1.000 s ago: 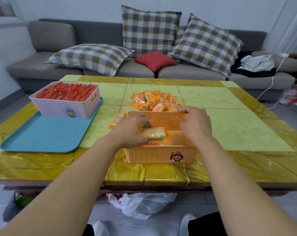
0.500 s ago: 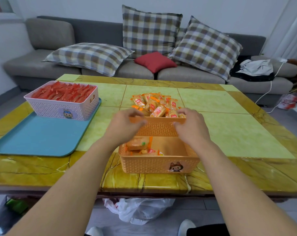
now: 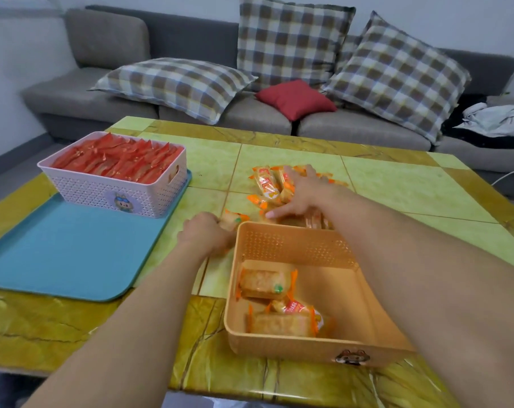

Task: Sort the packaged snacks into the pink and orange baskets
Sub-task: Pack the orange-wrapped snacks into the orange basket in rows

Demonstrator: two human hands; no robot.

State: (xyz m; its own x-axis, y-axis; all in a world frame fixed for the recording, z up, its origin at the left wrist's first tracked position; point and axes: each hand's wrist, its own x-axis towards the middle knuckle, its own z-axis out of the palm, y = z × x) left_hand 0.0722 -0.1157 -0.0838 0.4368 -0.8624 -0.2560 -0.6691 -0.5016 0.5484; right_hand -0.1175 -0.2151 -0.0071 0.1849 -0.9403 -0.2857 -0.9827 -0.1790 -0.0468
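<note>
The left hand (image 3: 204, 232), fingers curled, grips 1 snack packet (image 3: 232, 219) at 10 o'clock of the orange basket (image 3: 297, 347). The right hand (image 3: 304, 192) rests spread fingers on the snack pile (image 3: 267, 185) at 12 o'clock.

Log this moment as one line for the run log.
left hand grips packet beside orange basket | right hand open on snack pile | pink basket full

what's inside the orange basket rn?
The orange basket holds three or so orange-wrapped snacks at its left side; the right forearm covers its right side, so anything there is hidden.
</note>
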